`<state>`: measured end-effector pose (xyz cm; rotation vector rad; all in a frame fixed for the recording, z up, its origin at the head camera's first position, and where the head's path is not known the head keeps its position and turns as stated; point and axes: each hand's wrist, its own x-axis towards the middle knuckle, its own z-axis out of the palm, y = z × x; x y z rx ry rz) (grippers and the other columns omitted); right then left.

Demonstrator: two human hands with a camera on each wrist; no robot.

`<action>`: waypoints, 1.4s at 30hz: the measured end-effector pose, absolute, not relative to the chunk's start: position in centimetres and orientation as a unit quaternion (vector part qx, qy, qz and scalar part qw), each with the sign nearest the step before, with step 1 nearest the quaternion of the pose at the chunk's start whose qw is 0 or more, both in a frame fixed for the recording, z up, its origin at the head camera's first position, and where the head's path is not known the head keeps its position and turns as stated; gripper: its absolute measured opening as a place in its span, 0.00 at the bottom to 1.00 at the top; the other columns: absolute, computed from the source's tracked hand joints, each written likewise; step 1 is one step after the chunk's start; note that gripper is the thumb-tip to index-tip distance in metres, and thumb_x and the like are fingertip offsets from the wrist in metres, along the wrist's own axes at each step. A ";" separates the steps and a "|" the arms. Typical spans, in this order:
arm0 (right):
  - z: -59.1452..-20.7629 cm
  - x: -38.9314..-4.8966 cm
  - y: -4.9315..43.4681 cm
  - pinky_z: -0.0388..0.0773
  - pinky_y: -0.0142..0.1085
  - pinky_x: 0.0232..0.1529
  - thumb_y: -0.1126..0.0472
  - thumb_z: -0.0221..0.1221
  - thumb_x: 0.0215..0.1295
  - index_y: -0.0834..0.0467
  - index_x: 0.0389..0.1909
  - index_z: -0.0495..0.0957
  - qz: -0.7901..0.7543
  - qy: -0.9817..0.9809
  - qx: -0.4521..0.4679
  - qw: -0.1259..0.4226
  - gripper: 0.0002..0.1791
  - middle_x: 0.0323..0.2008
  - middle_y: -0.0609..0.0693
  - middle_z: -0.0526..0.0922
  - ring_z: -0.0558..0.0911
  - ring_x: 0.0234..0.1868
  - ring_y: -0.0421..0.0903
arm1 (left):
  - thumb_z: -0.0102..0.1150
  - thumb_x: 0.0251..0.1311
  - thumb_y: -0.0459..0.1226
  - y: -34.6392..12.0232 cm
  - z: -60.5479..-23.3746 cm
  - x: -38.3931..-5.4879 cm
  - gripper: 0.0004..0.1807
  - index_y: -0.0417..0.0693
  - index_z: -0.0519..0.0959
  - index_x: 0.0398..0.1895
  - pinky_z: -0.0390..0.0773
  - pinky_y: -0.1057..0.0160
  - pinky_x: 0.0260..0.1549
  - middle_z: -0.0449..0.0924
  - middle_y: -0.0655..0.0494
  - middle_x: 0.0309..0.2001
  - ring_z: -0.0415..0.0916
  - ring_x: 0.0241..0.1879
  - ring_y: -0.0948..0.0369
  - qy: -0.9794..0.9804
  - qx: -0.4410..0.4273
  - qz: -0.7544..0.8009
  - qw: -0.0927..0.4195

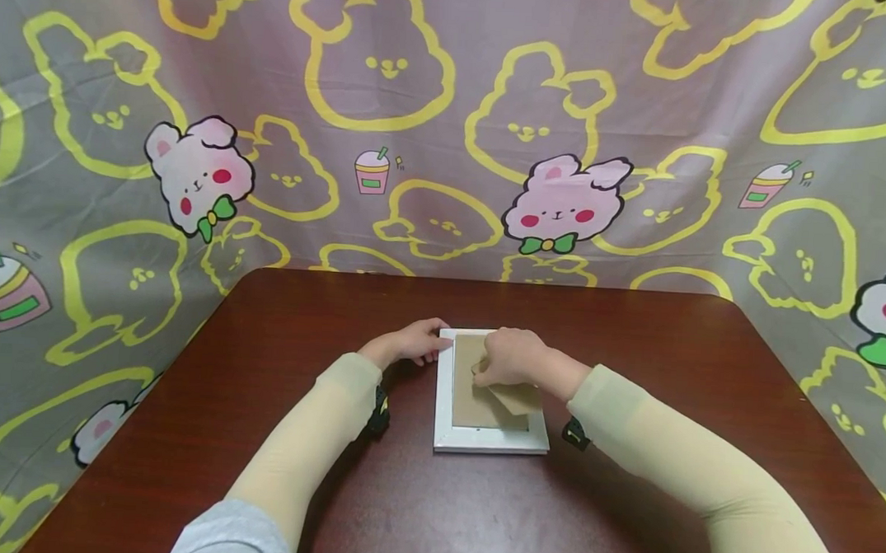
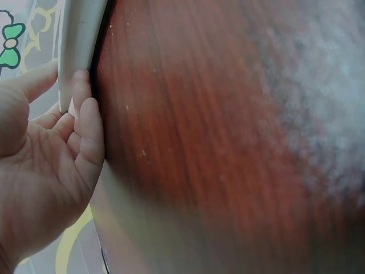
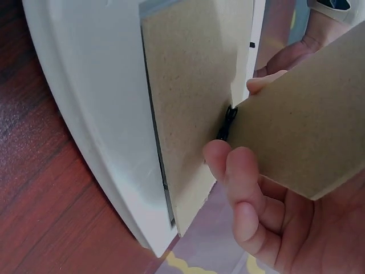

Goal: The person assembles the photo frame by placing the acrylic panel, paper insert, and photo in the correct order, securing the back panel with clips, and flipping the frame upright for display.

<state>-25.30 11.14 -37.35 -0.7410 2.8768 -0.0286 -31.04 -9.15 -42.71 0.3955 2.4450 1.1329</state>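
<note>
A white picture frame (image 1: pixel 444 404) lies face down on the table, its brown backing board (image 1: pixel 470 408) showing. My left hand (image 1: pixel 414 341) holds the frame's far left side; in the left wrist view the thumb is on one side of the white edge (image 2: pixel 80 43) and the fingers on the other. Over the backing my right hand (image 1: pixel 515 358) grips the brown easel stand (image 1: pixel 518 398), which is tilted up off the board. The right wrist view shows a small black hinge (image 3: pixel 227 123) where the stand meets the backing, beside the curled fingers (image 3: pixel 242 177).
The dark red wooden table (image 1: pixel 293 484) carries the frame near its middle. A curtain (image 1: pixel 433 161) with cartoon animals hangs behind the table and along both sides. Black wrist cameras (image 1: pixel 575 433) sit below the sleeves.
</note>
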 end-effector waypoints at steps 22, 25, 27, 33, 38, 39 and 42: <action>-37.3 -25.3 10.9 0.64 0.38 0.23 0.40 0.63 0.53 0.51 0.15 0.65 0.035 0.964 -0.246 0.095 0.24 0.17 0.44 0.66 0.68 0.21 0.42 | 0.52 0.71 0.41 -9.1 -42.9 -31.1 0.19 0.43 0.69 0.60 0.76 0.59 0.26 0.74 0.48 0.28 0.71 0.26 0.58 0.878 0.138 0.409 0.209; -37.2 -25.3 10.9 0.65 0.38 0.23 0.39 0.63 0.53 0.50 0.16 0.65 0.046 0.963 -0.250 0.094 0.24 0.17 0.44 0.66 0.68 0.21 0.42 | 0.51 0.71 0.39 -9.1 -42.9 -31.2 0.16 0.44 0.70 0.58 0.77 0.58 0.28 0.74 0.48 0.28 0.72 0.27 0.57 0.874 0.137 0.416 0.213; -37.1 -25.4 10.9 0.65 0.39 0.23 0.39 0.63 0.53 0.50 0.16 0.65 0.053 0.962 -0.254 0.088 0.24 0.17 0.44 0.66 0.68 0.21 0.42 | 0.49 0.71 0.38 -9.1 -42.8 -31.1 0.16 0.44 0.71 0.58 0.77 0.58 0.29 0.74 0.47 0.29 0.72 0.28 0.57 0.873 0.133 0.420 0.211; -37.0 -25.4 10.9 0.67 0.39 0.23 0.38 0.63 0.52 0.50 0.15 0.65 0.066 0.960 -0.261 0.076 0.24 0.17 0.44 0.67 0.68 0.21 0.42 | 0.47 0.72 0.37 -8.9 -42.7 -30.7 0.16 0.43 0.70 0.59 0.75 0.59 0.29 0.74 0.47 0.30 0.72 0.29 0.57 0.875 0.117 0.424 0.202; -37.1 -25.4 10.8 0.69 0.40 0.24 0.38 0.62 0.52 0.50 0.15 0.66 0.069 0.960 -0.262 0.072 0.24 0.18 0.44 0.68 0.69 0.22 0.42 | 0.48 0.72 0.38 -9.1 -42.7 -30.9 0.15 0.44 0.71 0.58 0.76 0.57 0.30 0.74 0.47 0.30 0.73 0.29 0.56 0.873 0.126 0.424 0.206; -37.1 -25.4 10.8 0.69 0.40 0.24 0.38 0.62 0.52 0.50 0.15 0.66 0.068 0.960 -0.262 0.072 0.24 0.18 0.44 0.68 0.69 0.22 0.42 | 0.48 0.72 0.38 -9.1 -42.8 -31.0 0.15 0.44 0.71 0.58 0.76 0.57 0.30 0.74 0.47 0.30 0.73 0.29 0.55 0.873 0.128 0.424 0.207; -37.1 -25.4 10.8 0.68 0.40 0.23 0.38 0.62 0.53 0.50 0.15 0.65 0.064 0.961 -0.261 0.072 0.24 0.17 0.44 0.68 0.68 0.21 0.42 | 0.49 0.72 0.38 -9.1 -42.8 -31.2 0.15 0.44 0.71 0.58 0.77 0.57 0.31 0.74 0.47 0.30 0.73 0.29 0.56 0.870 0.130 0.425 0.213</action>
